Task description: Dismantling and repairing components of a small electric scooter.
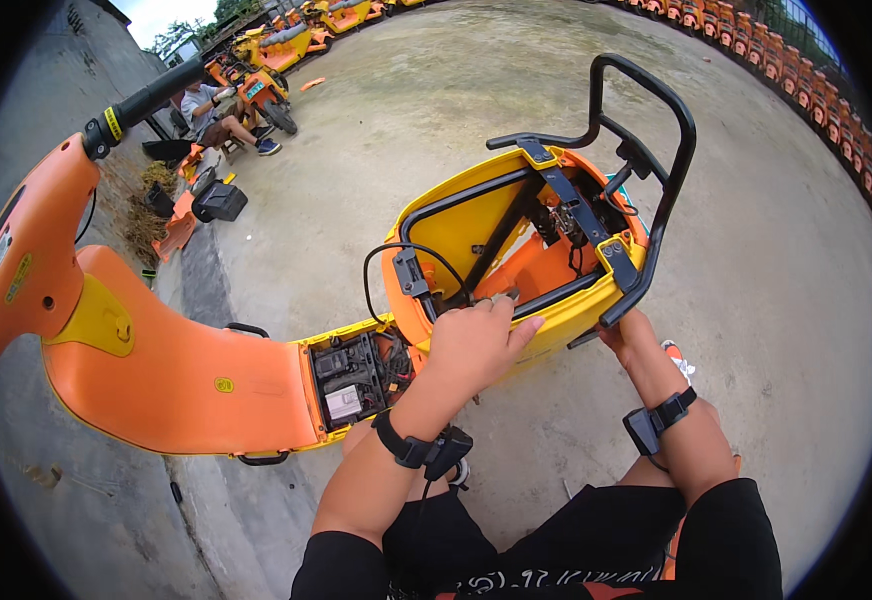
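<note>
An electric scooter stands before me, with an orange and yellow rear body opened at the top. My left hand lies over the near rim of this body. Its fingers bend inward over the edge, while the thumb rests outside on the yellow panel. Low at the rear corner, my right hand reaches under the end of the black tubular rear rack; its fingers are hidden behind the body. Inside the opening are a black frame, a lock-like metal part and wiring. A black cable loops out at the left.
Left of the body, the orange footboard has an uncovered bay with electronics. The handlebar grip rises at upper left. Farther off, a seated person works by another scooter, near loose panels. Parked scooters line the yard.
</note>
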A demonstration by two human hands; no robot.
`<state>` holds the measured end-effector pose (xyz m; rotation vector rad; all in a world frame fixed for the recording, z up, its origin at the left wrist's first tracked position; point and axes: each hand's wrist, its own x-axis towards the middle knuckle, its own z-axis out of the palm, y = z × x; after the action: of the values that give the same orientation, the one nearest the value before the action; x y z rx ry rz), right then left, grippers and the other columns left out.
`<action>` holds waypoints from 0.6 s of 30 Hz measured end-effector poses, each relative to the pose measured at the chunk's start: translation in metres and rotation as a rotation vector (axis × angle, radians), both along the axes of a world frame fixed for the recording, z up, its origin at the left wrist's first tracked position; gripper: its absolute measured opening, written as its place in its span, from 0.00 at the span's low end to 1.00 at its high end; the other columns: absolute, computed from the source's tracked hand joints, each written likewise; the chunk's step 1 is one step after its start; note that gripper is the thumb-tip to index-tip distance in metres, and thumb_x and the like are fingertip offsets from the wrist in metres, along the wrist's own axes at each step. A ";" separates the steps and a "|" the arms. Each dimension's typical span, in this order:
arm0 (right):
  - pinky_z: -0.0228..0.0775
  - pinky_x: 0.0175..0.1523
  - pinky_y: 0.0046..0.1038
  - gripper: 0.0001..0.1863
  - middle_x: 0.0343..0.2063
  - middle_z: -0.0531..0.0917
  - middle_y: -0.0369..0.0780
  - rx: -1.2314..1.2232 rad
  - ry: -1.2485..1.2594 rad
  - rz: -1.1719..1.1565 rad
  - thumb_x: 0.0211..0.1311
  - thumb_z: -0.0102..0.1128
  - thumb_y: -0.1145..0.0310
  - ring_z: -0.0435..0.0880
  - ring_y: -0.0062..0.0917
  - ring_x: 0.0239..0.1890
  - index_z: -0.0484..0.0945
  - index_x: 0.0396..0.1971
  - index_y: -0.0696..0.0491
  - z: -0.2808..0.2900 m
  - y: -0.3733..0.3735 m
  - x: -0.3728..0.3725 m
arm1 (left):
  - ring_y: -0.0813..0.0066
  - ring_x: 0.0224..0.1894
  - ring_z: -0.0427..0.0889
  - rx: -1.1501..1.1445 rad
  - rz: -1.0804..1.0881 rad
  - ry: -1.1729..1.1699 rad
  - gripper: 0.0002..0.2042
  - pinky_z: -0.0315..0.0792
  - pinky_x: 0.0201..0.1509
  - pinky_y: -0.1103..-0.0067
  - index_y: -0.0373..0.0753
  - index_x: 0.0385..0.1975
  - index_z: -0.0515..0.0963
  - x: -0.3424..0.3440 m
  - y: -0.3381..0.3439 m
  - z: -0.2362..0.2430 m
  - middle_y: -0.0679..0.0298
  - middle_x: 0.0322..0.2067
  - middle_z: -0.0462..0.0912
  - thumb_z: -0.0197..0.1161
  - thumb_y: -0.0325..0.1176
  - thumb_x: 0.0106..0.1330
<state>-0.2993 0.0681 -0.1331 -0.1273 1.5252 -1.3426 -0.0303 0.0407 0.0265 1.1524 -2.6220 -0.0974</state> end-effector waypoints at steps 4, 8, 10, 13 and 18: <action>0.69 0.37 0.27 0.20 0.26 0.78 0.34 -0.043 0.015 0.010 0.65 0.50 0.47 0.77 0.22 0.29 0.76 0.33 0.50 0.006 -0.002 0.002 | 0.56 0.30 0.83 0.002 0.007 0.007 0.24 0.76 0.31 0.66 0.36 0.39 0.76 -0.001 -0.004 0.000 0.54 0.27 0.82 0.50 0.55 0.69; 0.68 0.36 0.27 0.18 0.25 0.78 0.34 -0.039 -0.004 0.001 0.65 0.49 0.50 0.77 0.22 0.29 0.75 0.30 0.49 0.009 -0.001 0.002 | 0.56 0.30 0.83 0.028 0.009 -0.039 0.23 0.77 0.32 0.66 0.35 0.39 0.76 -0.005 -0.004 0.000 0.54 0.28 0.82 0.50 0.54 0.69; 0.68 0.36 0.27 0.17 0.25 0.78 0.34 -0.044 -0.025 -0.007 0.65 0.49 0.50 0.77 0.22 0.29 0.75 0.30 0.49 0.011 -0.001 0.003 | 0.56 0.30 0.83 0.012 0.013 -0.035 0.23 0.77 0.32 0.66 0.35 0.39 0.76 -0.003 -0.004 -0.001 0.53 0.28 0.82 0.51 0.53 0.69; 0.67 0.35 0.25 0.17 0.24 0.78 0.34 -0.018 -0.037 -0.004 0.66 0.47 0.51 0.77 0.21 0.27 0.75 0.30 0.49 0.017 -0.002 0.008 | 0.56 0.30 0.83 -0.006 0.013 -0.022 0.23 0.77 0.33 0.66 0.35 0.39 0.76 -0.002 -0.003 0.001 0.53 0.29 0.82 0.51 0.53 0.69; 0.68 0.32 0.25 0.16 0.22 0.77 0.34 -0.023 -0.025 -0.071 0.67 0.43 0.53 0.76 0.20 0.24 0.74 0.32 0.50 0.022 -0.001 0.008 | 0.56 0.31 0.83 0.005 0.015 -0.031 0.22 0.76 0.33 0.67 0.35 0.40 0.77 -0.006 -0.001 0.004 0.52 0.29 0.83 0.52 0.52 0.68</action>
<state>-0.2917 0.0667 -0.1113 -0.0712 1.5053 -1.4131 -0.0362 0.0394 0.0301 1.1847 -2.6413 -0.0839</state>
